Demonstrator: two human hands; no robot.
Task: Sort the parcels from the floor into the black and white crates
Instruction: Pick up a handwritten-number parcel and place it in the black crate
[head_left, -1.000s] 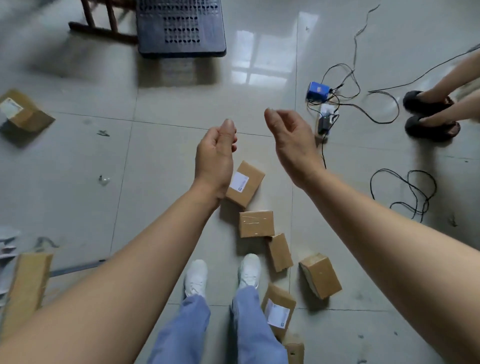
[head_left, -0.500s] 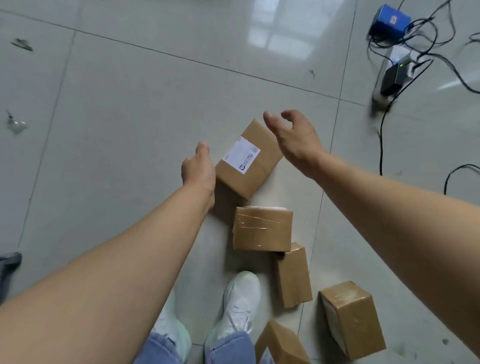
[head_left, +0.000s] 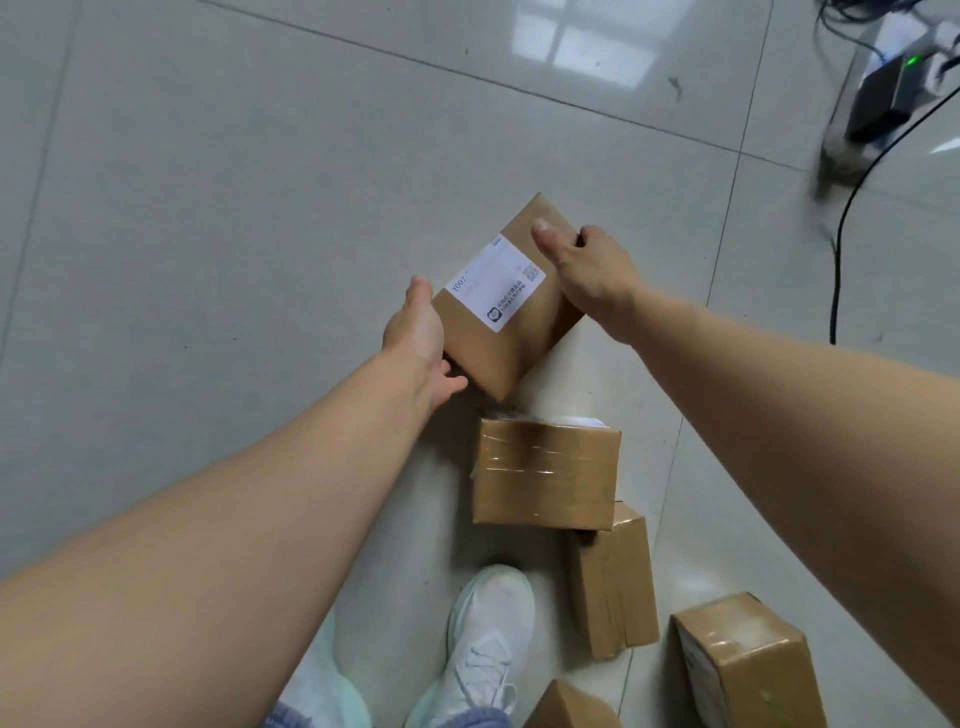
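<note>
Down at the bottom, a white shoe (head_left: 491, 639) stands on the tiled floor (head_left: 208, 208), with a parcel corner (head_left: 571, 706) beside it and a taped box (head_left: 748, 660) off to the right. Next up, a narrow box (head_left: 613, 582) touches a bigger taped box (head_left: 545, 475). Beyond those sits the labelled parcel (head_left: 511, 299), gripped from both sides: left hand (head_left: 418, 327) flat against its left edge, right hand (head_left: 592, 270) clamped over the top right corner. Far right, a blurred charger (head_left: 883, 101) and black cable (head_left: 852, 208).
</note>
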